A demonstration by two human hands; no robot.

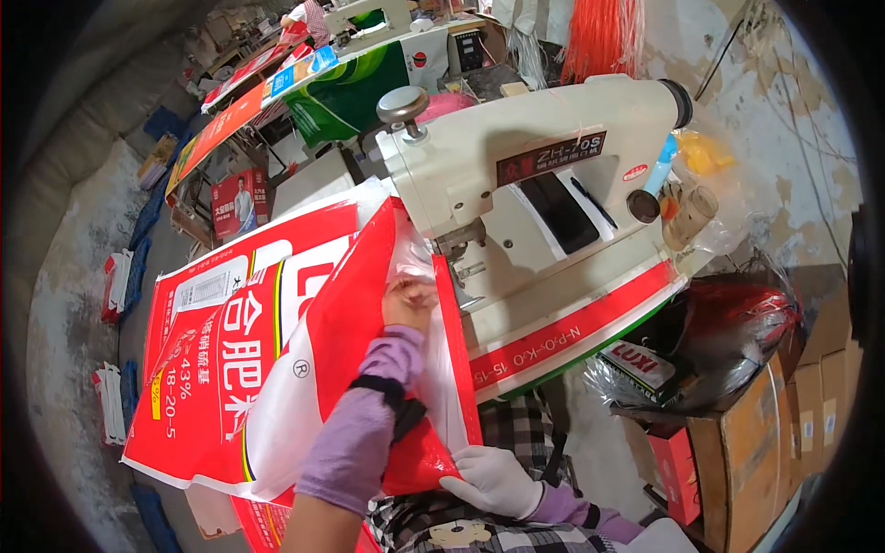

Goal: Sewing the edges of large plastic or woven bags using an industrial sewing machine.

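Lilac cloth sleeve (343, 461), banded in black, crosses nearest the camera above the red-and-white sack (198, 336), which lies just left of the sewing machine (544, 124). Bare fingers on the left hand (410, 300) curl at the sack's inner layer; I cannot tell whether they grip it. The gloved right hand (498, 481) pinches the red edge near its lower corner.

Puckers in the pale inner film (449, 392) could become a doubled fold if the slick layers slip apart. The sack's broad left side could drag the edge crooked, and the left hand, near the presser foot (470, 274), could be nipped if it strayed under.

Glossy, creased plastic meets smooth cream metal, with a rounded arm and domed knob (403, 104). A flat black phone (560, 214) rests beyond; stringy orange-red strands (604, 37) hang behind, and a stiff, square-edged cardboard box (749, 447) stands rightward.
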